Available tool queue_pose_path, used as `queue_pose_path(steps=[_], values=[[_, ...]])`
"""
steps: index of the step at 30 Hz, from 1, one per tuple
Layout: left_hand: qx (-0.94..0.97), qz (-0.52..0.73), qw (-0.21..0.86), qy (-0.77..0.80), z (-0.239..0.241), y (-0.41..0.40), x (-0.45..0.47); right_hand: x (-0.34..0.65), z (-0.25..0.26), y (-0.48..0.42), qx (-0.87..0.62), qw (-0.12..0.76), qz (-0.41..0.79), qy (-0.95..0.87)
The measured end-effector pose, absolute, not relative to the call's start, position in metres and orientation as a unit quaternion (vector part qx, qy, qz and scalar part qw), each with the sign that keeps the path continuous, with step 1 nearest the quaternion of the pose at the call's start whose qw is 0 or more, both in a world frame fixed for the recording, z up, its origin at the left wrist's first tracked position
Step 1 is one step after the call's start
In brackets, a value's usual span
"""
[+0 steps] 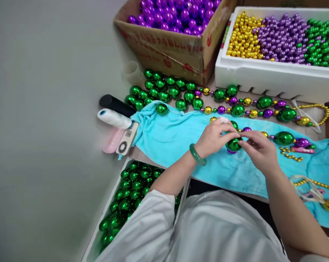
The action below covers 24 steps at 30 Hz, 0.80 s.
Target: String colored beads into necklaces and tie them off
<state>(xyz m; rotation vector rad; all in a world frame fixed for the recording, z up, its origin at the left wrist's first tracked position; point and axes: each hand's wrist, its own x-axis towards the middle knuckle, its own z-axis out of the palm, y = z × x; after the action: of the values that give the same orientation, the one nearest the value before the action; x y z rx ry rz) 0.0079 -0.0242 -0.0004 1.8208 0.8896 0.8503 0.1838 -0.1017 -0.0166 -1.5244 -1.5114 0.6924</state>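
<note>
My left hand point(215, 136) and my right hand point(258, 148) meet over a turquoise towel point(167, 136). Both pinch around a large green bead point(232, 145) on a strand of green, purple and gold beads point(283, 138) that runs off to the right. The left wrist wears a green bangle point(197, 154). The left index fingertip is wrapped in white tape. What exactly the right fingertips pinch is hidden behind the bead.
Finished strands point(246, 102) lie behind the towel. A cardboard box of purple beads point(178, 47) and a white foam box of gold, purple and green beads point(273, 74) stand at the back. A tray of green beads point(126, 196) sits near left, by thread spools point(114, 118).
</note>
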Motion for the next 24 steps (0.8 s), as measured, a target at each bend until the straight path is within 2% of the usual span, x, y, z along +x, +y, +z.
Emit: queue_pose_path(steps=[5, 11, 18, 24], values=[[0.752, 0.398, 0.435, 0.295, 0.024, -0.022, 0.020, 0.185, 0.003, -0.088, -0.585, 0.392, 0.263, -0.659], [0.730, 0.435, 0.462, 0.255, 0.022, -0.024, 0.030, 0.183, -0.012, -0.093, -0.578, 0.378, 0.286, -0.664], [0.647, 0.450, 0.549, 0.277, -0.006, -0.018, 0.036, 0.179, -0.034, -0.092, -0.581, 0.433, 0.448, -0.523], [0.640, 0.441, 0.557, 0.292, -0.002, -0.016, 0.036, 0.164, -0.047, -0.080, -0.599, 0.422, 0.379, -0.565]])
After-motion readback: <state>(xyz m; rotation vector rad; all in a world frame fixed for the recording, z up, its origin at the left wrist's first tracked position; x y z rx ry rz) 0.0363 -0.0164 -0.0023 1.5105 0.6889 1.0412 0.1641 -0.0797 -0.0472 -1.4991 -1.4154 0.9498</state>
